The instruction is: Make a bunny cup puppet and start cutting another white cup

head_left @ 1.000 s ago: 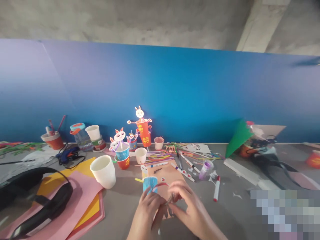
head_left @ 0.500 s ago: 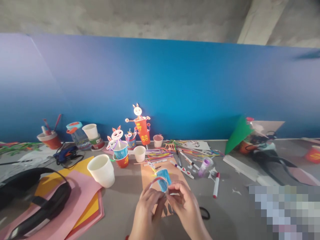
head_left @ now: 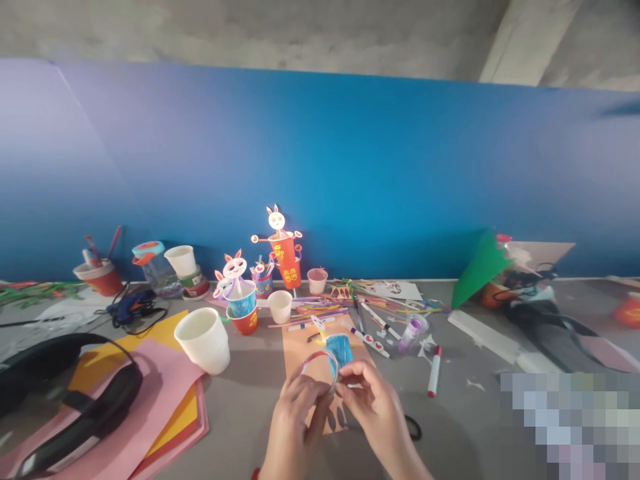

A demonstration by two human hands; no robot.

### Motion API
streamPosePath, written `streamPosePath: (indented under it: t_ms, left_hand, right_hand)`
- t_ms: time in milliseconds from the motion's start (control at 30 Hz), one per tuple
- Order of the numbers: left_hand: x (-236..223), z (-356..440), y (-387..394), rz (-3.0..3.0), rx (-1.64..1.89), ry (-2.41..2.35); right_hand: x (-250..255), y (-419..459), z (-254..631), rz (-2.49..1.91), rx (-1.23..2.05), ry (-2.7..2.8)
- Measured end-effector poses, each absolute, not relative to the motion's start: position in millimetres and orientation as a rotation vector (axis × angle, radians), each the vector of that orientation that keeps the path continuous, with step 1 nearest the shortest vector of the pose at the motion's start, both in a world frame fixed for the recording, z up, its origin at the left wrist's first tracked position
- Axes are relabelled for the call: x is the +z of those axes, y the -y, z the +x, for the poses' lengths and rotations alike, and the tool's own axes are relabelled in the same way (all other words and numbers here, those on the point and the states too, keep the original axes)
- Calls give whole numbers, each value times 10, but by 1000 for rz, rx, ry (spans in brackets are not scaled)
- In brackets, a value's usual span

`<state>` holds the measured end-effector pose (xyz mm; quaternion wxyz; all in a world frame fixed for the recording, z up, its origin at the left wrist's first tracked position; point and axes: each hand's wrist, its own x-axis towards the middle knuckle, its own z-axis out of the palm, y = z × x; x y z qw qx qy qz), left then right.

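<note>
My left hand [head_left: 299, 408] is closed, its fingers wrapped round the left and lower side of a thin curved reddish-white band [head_left: 316, 355]. At the band's right side, my right hand [head_left: 373, 400] pinches with thumb and forefinger. The fingers hide the lower part of the band, so I cannot tell whether it is a full ring or a cup's rim. Just beyond the fingers is a blue paper cup [head_left: 340, 349] with yellow bits at its sides. Under both lies an orange-tan sheet [head_left: 296, 347] with dark leaf-shaped marks near its bottom edge.
Left stand a white cup [head_left: 203, 341], coloured paper [head_left: 167, 373] and black headphones [head_left: 107, 400]. Rabbit-faced cup figures [head_left: 286, 257] stand at the back, before a blue partition [head_left: 370, 173]. Markers [head_left: 435, 371], pipe cleaners [head_left: 320, 310] and a purple-filled jar [head_left: 411, 333] lie right of centre.
The blue cup has shifted slightly right and away from me and shows more upright. Both hands keep their hold on the band, the right one slightly further right.
</note>
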<state>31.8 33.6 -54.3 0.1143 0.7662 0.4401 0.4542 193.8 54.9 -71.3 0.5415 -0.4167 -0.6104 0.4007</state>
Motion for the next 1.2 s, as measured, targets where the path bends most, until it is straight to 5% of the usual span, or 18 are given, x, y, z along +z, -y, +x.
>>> streamPosePath:
  t_ms: [1200]
  left_hand:
    - [-424, 312, -333, 2217, 1306, -1376]
  right_hand:
    - [-625, -493, 1948, -955, 1169, 1436]
